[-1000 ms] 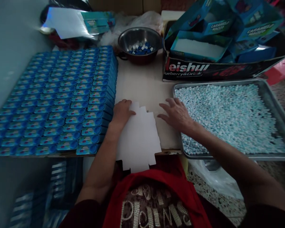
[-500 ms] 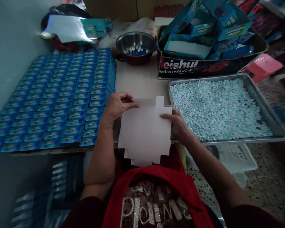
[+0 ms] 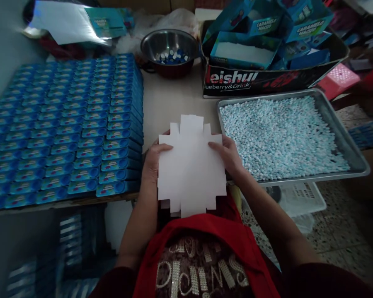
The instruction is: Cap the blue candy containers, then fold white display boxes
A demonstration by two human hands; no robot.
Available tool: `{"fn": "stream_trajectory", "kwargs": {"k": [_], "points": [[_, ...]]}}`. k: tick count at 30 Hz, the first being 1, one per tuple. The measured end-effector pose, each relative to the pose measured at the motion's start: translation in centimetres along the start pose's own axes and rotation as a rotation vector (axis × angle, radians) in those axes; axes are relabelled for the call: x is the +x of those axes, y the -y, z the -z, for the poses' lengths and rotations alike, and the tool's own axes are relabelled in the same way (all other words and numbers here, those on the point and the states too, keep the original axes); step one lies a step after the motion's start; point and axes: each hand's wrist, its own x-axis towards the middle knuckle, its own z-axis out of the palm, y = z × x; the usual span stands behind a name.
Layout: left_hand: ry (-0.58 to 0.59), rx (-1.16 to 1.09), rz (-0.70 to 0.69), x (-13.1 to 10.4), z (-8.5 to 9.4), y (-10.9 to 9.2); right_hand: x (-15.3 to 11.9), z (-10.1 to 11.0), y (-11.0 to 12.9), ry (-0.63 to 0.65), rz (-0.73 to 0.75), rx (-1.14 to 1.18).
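Note:
A flat white cardboard sheet [image 3: 192,169] with notched edges and tabs lies over my lap at the table's front edge. My left hand [image 3: 155,155] grips its left side, thumb on top and fingers hidden beneath. On the opposite side my right hand [image 3: 228,153] holds it the same way, thumb across the upper right corner. Rows of blue packets [image 3: 71,128] stand left of my left hand. Just right of my right hand is a metal tray [image 3: 362,163] holding pale blue and white candies [image 3: 282,136].
Behind stand a metal bowl [image 3: 146,49] with small blue and white pieces and a black carton [image 3: 267,82] full of blue boxes [image 3: 242,54]. A silvery sheet [image 3: 59,20] lies at the back left. Below the tray sits a clear plastic container [image 3: 307,198].
My left hand has moved from above the sheet's upper edge to its left side. The sheet has opened flat, its top tabs now showing. The view has shifted slightly.

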Motion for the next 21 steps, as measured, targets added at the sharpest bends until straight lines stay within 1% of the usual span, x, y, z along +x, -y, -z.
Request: {"fn": "stream_trajectory", "kwargs": {"k": [2,3,4,5,7,9,10,12,14,16,18,21], "points": [[-0.012,0.069,-0.047,-0.6,-0.6,0.7,-0.2,-0.9,-0.9,-0.029,0.133,-0.396],[-0.03,0.138,-0.091,-0.9,-0.9,1.1,-0.4,-1.3,-1.4,-0.026,0.193,-0.586],[-0.055,0.229,-0.147,-1.2,-1.2,1.5,-0.5,-1.7,-1.8,-0.009,0.237,-0.741],[-0.084,0.333,-0.208,-1.5,-1.4,1.8,-0.7,-1.9,-2.1,0.013,0.258,-0.848],[-0.118,0.533,-0.308,-1.6,-1.7,2.3,-0.8,-2.0,-2.5,0.039,0.235,-0.926],[-0.099,0.628,-0.336,-1.3,-1.4,2.6,-0.8,-1.6,-2.5,0.039,0.136,-0.892],[-0.075,0.614,-0.319,-0.9,-1.2,2.7,-0.6,-1.2,-2.4,0.046,0.079,-0.865],[-0.047,0.492,-0.236,0.0,-0.5,2.7,-0.2,-0.8,-1.7,0.08,0.008,-0.872],[-0.049,0.336,-0.142,0.7,0.2,2.8,0.4,-0.8,-0.6,0.079,0.004,-0.991],[-0.042,0.233,-0.096,1.0,0.6,2.9,1.4,-1.6,0.6,0.024,0.017,-1.138],[-0.016,0.186,-0.113,0.8,0.7,3.0,2.6,-2.7,1.7,-0.008,-0.004,-1.226],[0.003,0.125,-0.169,0.2,0.7,3.2,4.2,-4.3,2.3,0.052,-0.08,-1.284]]}}
